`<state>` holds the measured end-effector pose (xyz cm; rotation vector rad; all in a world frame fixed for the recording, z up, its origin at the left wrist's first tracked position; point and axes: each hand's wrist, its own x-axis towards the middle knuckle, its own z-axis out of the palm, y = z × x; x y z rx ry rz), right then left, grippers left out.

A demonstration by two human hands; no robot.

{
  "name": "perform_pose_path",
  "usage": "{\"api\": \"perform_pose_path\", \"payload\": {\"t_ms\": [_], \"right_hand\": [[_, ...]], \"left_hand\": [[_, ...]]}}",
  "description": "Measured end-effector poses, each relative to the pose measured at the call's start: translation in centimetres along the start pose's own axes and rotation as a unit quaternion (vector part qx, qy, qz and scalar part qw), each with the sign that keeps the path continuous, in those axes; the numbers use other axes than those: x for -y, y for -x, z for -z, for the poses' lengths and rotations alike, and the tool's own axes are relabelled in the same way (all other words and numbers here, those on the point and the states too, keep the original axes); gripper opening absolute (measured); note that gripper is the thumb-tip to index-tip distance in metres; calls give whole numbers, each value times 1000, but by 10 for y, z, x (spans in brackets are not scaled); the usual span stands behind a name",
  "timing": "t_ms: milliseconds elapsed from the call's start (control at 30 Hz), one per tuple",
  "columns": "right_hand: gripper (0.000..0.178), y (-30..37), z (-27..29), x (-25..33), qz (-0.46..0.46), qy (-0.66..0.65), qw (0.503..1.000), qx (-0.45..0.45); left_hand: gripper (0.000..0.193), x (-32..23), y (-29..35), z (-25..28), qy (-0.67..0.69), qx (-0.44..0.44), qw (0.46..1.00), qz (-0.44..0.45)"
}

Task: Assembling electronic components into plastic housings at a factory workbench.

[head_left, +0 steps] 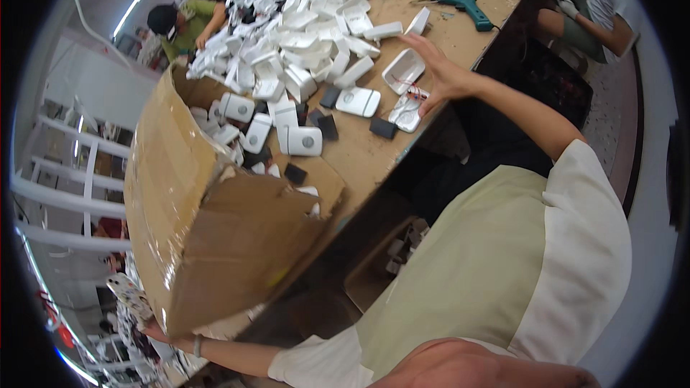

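My right hand (443, 75) is spread at the table's near edge, fingers and thumb wide apart. Beside its palm lies an open white plastic shell (403, 70). Close to the thumb is a white housing half (407, 113) with a small circuit board and red wires; whether the thumb touches it I cannot tell. Far to the left, my left hand (164, 333) is at the lower corner of a large cardboard box (244, 237). It grips the lower end of a phone in a spotted case (129, 296); the box partly hides the fingers.
White plastic shells (309, 39) are heaped along the table (381, 147). Closed white devices (358, 101) and black foam pads (383, 127) lie before them. A green glue gun (467, 8) rests at the far right. Other people (188, 25) sit around the table.
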<state>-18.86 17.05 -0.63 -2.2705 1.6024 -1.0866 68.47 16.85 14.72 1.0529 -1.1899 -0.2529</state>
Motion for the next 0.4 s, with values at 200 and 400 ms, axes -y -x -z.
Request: {"api": "perform_pose_path", "payload": {"t_ms": [200,400], "right_hand": [[100,-16,38,-15,-47,49,984,167],[89,65,30,15,-37,-76,986,146]], "left_hand": [[73,-148,115,-26,175,-65,982,-25],[86,-285,313,-29,236,388,886,92]]}}
